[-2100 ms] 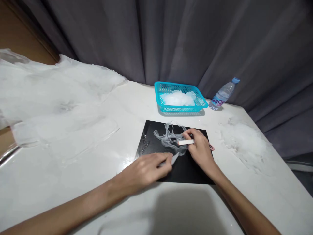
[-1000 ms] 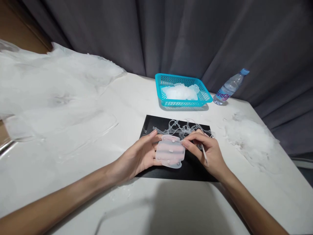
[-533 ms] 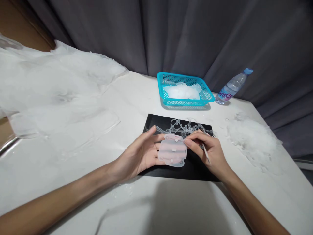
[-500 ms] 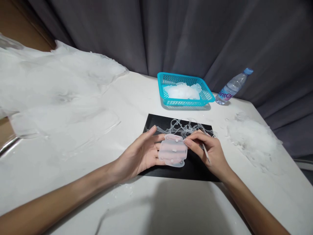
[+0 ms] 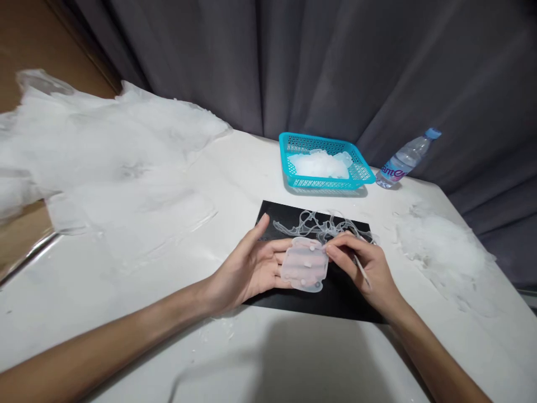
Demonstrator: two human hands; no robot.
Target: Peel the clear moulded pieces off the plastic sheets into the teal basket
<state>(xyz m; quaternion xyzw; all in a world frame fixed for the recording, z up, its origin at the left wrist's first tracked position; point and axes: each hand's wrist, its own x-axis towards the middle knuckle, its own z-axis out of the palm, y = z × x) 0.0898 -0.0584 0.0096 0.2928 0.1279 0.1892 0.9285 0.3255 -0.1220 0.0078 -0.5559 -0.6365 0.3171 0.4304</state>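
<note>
Crowding the back of the black board, clear strands lie tangled; a blue basket and bottle stand beyond. The left hand, knuckles up two seconds ago, now opens palm up, supporting the translucent piece above the board. The piece looks flat, with small raised nubs; the right hand grips a thin pale tool, fingertips at the piece's corner.

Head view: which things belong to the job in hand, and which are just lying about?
Probably in use:
translucent piece on the left hand
slim tool in the right hand
black board beneath, bearing stringy scraps

Not touched, perhaps just lying about:
bottle
blue basket of pale pieces, possibly related
left white heap
right white heap
</note>
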